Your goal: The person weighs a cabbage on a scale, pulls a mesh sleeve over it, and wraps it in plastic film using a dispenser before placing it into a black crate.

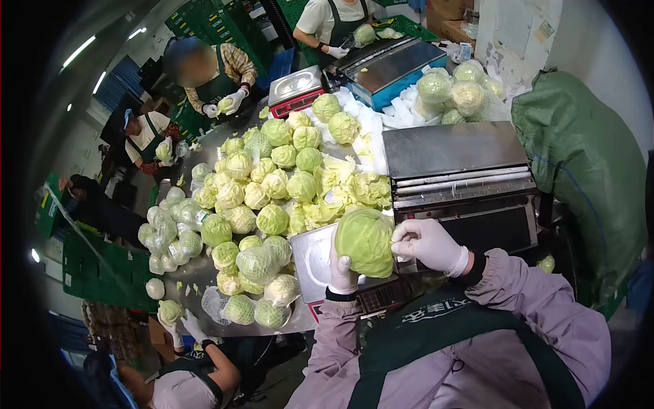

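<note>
A large green cabbage (364, 243) is held up in front of me, over the edge of a scale with a metal plate (310, 262). My left hand (343, 267), in a white glove, wraps round the cabbage's left side. On its right side, my right hand (430, 247), also gloved, is closed with fingertips pinched at the outer leaf; what they hold is too small to make out. Loose pale leaves (354, 189) lie just behind the cabbage. To the left, many cabbages (272, 219) cover the table, some in white foam nets.
A wrapping machine (458, 163) stands behind my right hand, with a big green sack (586, 170) to its right. Bagged cabbages (469, 97) sit at the back. A red scale (296, 85) stands further off. Several co-workers surround the table, one (197, 368) at the lower left.
</note>
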Motion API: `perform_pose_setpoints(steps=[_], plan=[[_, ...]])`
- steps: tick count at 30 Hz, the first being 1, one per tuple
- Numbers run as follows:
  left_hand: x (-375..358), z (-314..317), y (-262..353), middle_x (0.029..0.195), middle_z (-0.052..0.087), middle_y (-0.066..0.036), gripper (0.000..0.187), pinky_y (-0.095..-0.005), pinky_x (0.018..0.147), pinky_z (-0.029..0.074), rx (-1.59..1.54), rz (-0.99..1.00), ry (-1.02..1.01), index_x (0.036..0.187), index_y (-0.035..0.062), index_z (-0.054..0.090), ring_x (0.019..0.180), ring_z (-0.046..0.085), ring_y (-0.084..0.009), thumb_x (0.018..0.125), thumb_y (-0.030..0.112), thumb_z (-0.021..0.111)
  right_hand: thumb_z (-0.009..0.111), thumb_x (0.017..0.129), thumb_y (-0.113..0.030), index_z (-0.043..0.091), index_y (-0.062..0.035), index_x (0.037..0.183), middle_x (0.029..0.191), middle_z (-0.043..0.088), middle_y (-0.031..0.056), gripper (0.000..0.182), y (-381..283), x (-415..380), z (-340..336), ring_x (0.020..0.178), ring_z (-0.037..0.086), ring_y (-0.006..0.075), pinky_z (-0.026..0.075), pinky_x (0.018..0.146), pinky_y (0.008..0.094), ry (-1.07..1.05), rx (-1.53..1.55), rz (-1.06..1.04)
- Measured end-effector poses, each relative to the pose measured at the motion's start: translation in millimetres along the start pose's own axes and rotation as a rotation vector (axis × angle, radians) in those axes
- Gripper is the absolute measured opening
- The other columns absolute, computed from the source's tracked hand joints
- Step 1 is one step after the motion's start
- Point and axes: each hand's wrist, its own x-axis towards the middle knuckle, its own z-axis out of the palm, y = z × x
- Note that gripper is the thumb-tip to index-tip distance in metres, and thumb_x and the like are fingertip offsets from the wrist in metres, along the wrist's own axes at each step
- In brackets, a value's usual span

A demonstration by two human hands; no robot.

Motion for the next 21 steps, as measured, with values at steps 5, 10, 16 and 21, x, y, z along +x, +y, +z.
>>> perform_pose_setpoints(steps=[5,10,16,21], plan=[[-6.5,2.4,-23.9,0.135,0.045,-0.016,0.1,-0.0434,0.102,0.041,-0.272,-0.149,0.02,0.14,0.0015,0.031,0.121,0.049,-0.0285,0.072,0.066,0.065,0.065,0.082,-0.01,0.064,0.0019,0.084,0.069,0.058,-0.0016,0.012,10.3,-7.9,14.8,0.064,0.052,0.0027,0.043,0.058,0.0195,0.122,-0.033,-0.098],[-13.0,8.4,-28.6,0.137,0.044,-0.014,0.097,-0.0437,0.103,0.04,-0.278,-0.202,-0.003,0.14,0.0023,0.031,0.122,0.048,-0.0287,0.074,0.066,0.063,0.066,0.082,-0.01,0.064,0.0009,0.085,0.072,0.059,-0.0016,0.011,20.5,-23.6,17.7,0.064,0.051,0.0026,0.043,0.059,0.0194,0.197,-0.038,-0.103],[-15.2,35.8,-30.7,0.136,0.045,-0.014,0.095,-0.0405,0.104,0.038,-0.07,-0.048,0.038,0.139,0.0003,0.031,0.123,0.047,-0.0265,0.075,0.061,0.066,0.065,0.085,-0.01,0.061,-0.0002,0.086,0.072,0.058,-0.0009,0.01,25.2,-28.1,-16.6,0.065,0.053,0.0037,0.045,0.058,0.0198,0.127,0.031,-0.05],[-4.9,85.4,-12.8,0.135,0.042,-0.016,0.1,-0.04,0.103,0.038,0.217,0.043,-0.023,0.14,-0.0001,0.027,0.122,0.045,-0.0267,0.07,0.053,0.074,0.068,0.085,-0.014,0.061,-0.0006,0.087,0.074,0.06,0.0007,0.015,10.2,-44.9,-64.8,0.065,0.059,0.0067,0.051,0.058,0.0214,0.096,0.256,0.068]])
